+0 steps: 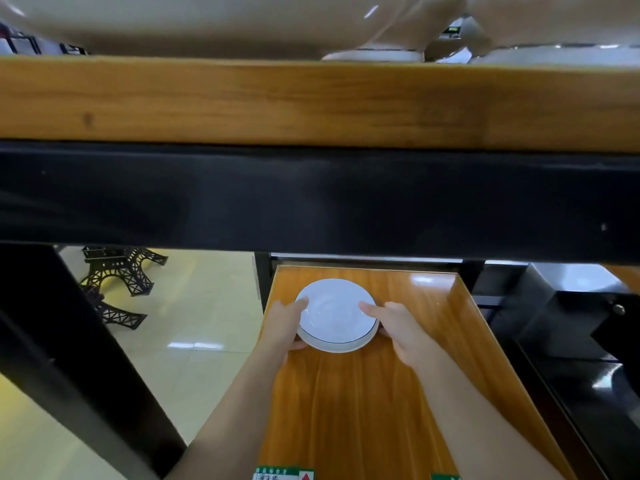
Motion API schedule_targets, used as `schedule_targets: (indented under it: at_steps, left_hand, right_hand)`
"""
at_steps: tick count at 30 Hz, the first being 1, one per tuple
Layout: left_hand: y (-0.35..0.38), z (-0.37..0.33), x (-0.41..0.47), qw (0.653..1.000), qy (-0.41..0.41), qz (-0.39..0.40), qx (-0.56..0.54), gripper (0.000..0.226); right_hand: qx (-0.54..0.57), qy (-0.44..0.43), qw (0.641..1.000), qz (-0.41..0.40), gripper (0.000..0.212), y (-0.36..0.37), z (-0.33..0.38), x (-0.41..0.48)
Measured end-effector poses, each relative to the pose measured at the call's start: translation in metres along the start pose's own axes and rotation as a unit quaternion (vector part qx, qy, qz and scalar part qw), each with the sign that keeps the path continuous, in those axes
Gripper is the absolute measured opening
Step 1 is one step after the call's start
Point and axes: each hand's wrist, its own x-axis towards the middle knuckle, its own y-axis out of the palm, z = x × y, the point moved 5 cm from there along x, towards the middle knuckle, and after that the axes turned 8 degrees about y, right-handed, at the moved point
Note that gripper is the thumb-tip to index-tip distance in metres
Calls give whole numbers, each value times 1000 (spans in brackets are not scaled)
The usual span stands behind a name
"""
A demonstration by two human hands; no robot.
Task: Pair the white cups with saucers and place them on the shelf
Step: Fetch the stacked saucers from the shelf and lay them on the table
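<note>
Both hands, left at nine o'clock and right at three, clamped the saucer; a loosened grip risked dropping it onto the shelf.

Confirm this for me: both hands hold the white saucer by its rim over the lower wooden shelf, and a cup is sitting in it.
Wrong on one point: the head view shows no cup in the white saucer; it is empty. The rest holds: the left hand and right hand hold it by its rim over the lower wooden shelf.
</note>
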Motion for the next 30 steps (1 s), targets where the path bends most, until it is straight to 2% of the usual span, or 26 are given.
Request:
schedule_targets:
  at_steps: [4,7,10,12,19,22,26,30]
  left_hand:
    - [0,2,0,998,-11,5,65,32]
    - [-1,5,-3,992,4,27,122,9]
    - [-1,10,-5,987,17,40,157,17]
    - [0,10,-11,986,22,49,156,20]
    - [3,5,-40,989,19,80,122,39]
    - [8,1,-60,988,28,98,117,45]
    - [19,-2,-91,986,45,122,102,37]
    - [39,1,-124,985,46,147,75,34]
  right_hand:
    - [-69,4,997,-22,43,-1,-4,3]
    - [-147,-8,987,-58,27,-1,-8,-1]
    - [-191,-25,978,-84,24,1,-8,-9]
    - [-164,-22,983,-78,29,1,-9,-18]
    - [-54,-29,997,-45,23,-5,-25,-57]
    - [-22,-46,996,-79,20,-18,-34,-76]
    - [48,-61,991,-107,23,-40,-47,-106]
    - [66,-69,986,-136,23,-69,-65,-140]
